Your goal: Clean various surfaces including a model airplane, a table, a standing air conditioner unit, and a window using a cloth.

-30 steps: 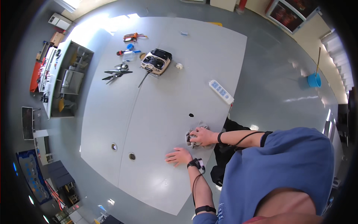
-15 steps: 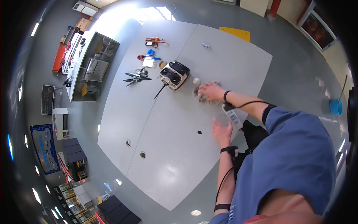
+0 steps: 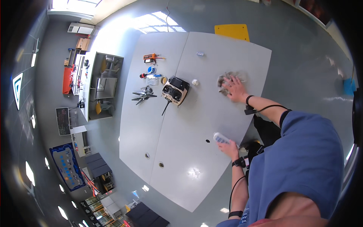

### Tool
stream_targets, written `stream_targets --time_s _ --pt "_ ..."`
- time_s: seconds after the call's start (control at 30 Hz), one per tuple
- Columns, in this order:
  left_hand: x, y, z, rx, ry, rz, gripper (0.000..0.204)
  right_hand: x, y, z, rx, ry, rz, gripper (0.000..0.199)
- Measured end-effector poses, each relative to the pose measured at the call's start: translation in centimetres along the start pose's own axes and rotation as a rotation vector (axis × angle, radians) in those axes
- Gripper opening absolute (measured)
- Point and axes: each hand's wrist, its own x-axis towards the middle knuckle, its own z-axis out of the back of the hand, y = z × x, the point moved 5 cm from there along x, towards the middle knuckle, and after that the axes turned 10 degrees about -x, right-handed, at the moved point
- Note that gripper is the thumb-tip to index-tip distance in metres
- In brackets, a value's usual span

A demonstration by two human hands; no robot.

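My right hand (image 3: 235, 90) presses down on a crumpled grey-and-white cloth (image 3: 223, 81) on the table, fingers spread over it. Part of the cloth is blurred. Closer to me, my left hand (image 3: 229, 148) grips a white power strip (image 3: 220, 138) by its near end. A small crumpled white ball (image 3: 195, 82), probably paper, lies left of the cloth. Beyond it stands a radio controller (image 3: 176, 90) with a dark screen, two sticks and a black antenna.
On the far side of the grey-white table (image 3: 189, 159) lie dark propellers (image 3: 143, 96), a tan tape roll (image 3: 163, 80), a blue roll (image 3: 151, 70), a red-and-black screwdriver (image 3: 143, 75) and an orange battery pack (image 3: 150, 58). A small cylinder (image 3: 200, 54) lies apart. A yellow stool (image 3: 232, 32) adjoins the table.
My right hand has slid the cloth away from the controller and white ball. My left hand, empty before, has taken hold of the power strip and shifted it toward the left. The view has turned slightly.
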Motion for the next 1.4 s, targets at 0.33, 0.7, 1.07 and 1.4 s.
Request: stream_targets --time_s 0.33,0.7,1.07,1.4 --pt "-3.9 10.7 13.3 0.129 -0.365 0.366 0.081 -18.6 20.7 -4.0 0.363 0.112 0.750 0.047" --pt "0.4 6.3 7.6 0.085 -0.105 0.031 0.078 -15.0 6.3 -1.0 0.374 0.231 0.881 0.065" --pt "0.7 2.7 0.5 0.046 -0.074 0.060 0.082 -1.0 -16.6 4.9 -0.037 -0.037 0.025 0.061" --pt "-2.0 2.2 0.6 0.178 -0.096 0.330 0.098 -4.3 -6.9 -0.6 -0.044 -0.060 0.014 0.060"
